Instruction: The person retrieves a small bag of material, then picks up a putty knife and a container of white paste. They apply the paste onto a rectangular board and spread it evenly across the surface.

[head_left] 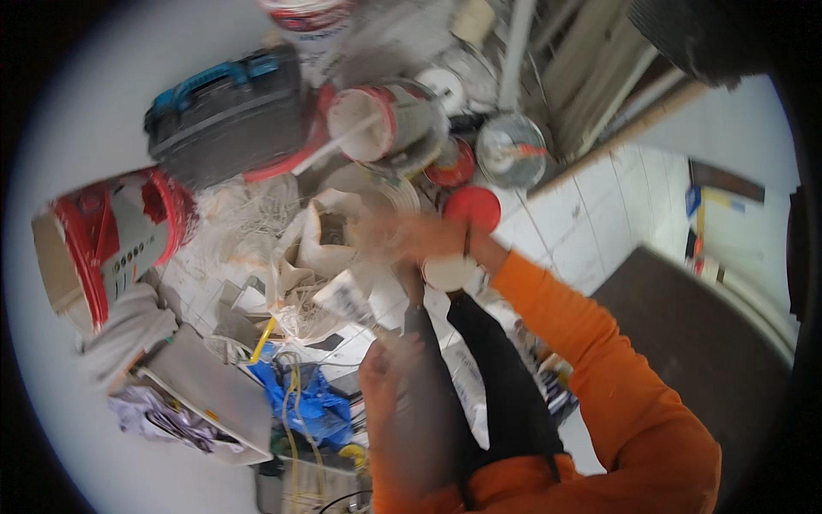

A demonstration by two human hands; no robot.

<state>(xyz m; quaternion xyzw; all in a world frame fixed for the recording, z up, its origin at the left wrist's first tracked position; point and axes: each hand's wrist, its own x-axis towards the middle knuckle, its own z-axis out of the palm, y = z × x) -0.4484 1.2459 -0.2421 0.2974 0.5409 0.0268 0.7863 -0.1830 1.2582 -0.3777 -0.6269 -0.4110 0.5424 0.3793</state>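
head view: a black toolcase [227, 111] lies far left, with a red-and-white bucket [120, 236] nearer on the left. a black cloth [501, 385] hangs at centre. the right hand [411, 240], blurred, grips its top; the left hand [390, 373] touches its near edge, grip unclear.
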